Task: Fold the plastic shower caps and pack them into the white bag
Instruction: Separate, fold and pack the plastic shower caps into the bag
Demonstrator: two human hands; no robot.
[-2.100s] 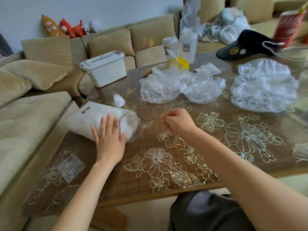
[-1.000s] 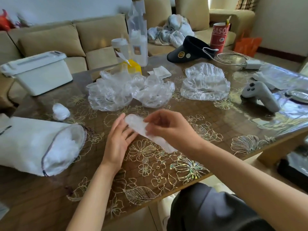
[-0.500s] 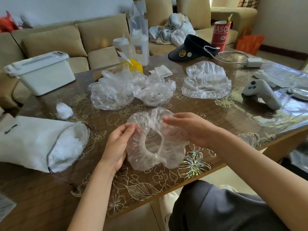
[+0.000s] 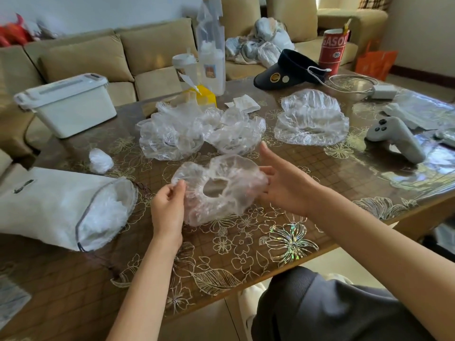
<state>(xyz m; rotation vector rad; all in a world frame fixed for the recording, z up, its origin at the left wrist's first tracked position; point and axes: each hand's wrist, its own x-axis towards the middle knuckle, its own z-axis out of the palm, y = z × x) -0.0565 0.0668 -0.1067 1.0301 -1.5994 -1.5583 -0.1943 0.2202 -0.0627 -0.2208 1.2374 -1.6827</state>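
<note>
A clear plastic shower cap [image 4: 236, 178] is spread open between my hands above the table, its elastic hole facing me. My left hand [image 4: 168, 205] pinches its left rim between thumb and fingers. My right hand [image 4: 283, 183] holds the right rim, with the index finger stretched out. The white bag [image 4: 49, 203] lies on its side at the left, mouth toward me, with folded caps inside. More loose caps lie behind: a pile [image 4: 172, 134], a second cap [image 4: 236, 134] and a third [image 4: 311, 121]. One small folded cap [image 4: 100, 160] sits near the bag.
A white lidded box [image 4: 66, 104] stands at the back left. Bottles [image 4: 211, 60], a yellow packet, a black visor [image 4: 288, 70], a red can [image 4: 333, 49], a cable with charger and a grey game controller [image 4: 394, 139] crowd the far and right side of the floral table [image 4: 246, 242].
A folded cap held between my hands has been opened out into a full round cap. Both hands have moved apart and now stretch it by its rim.
</note>
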